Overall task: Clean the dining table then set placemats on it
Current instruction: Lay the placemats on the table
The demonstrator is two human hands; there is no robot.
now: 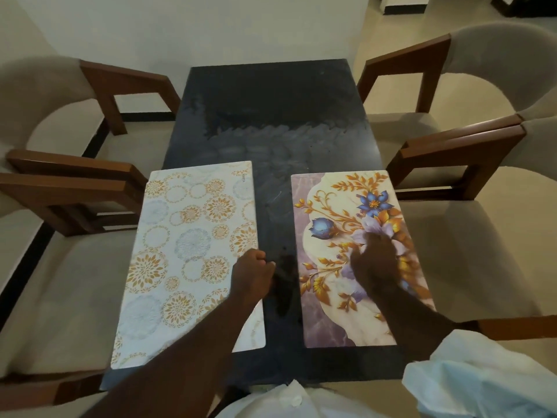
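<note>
Two placemats are seen laid side by side on the near half of the dark dining table (271, 116); a pale medallion placemat (187, 236) is set to the left, a floral placemat (331, 206) to the right, a strip of bare tabletop between them; the left hand (253, 267) is held with fingers curled at the medallion mat's inner edge, though a pinch cannot be confirmed; the right hand (373, 260), blurred, is laid flat upon the floral mat.
</note>
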